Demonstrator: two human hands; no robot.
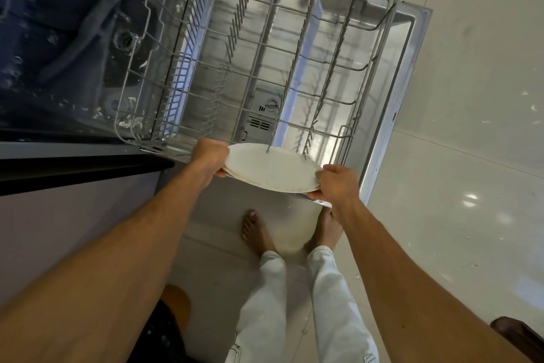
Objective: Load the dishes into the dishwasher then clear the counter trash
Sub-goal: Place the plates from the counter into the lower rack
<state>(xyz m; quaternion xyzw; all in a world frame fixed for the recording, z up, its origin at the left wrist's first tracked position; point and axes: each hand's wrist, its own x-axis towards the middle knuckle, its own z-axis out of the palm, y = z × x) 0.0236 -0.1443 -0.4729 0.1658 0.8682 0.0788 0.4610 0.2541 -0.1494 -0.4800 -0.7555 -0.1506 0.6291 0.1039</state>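
Gripping the white plate by opposite rims, your left hand and right hand each curl round an edge, holding it tilted at the near end of the pulled-out rack. Careful now: two tines cross its far edge, so lowering it crooked could wedge it, chip it, or slip it from your fingers.

No word, brand or number could be read. The dispenser panel on the dishwasher door bore only small illegible marks.
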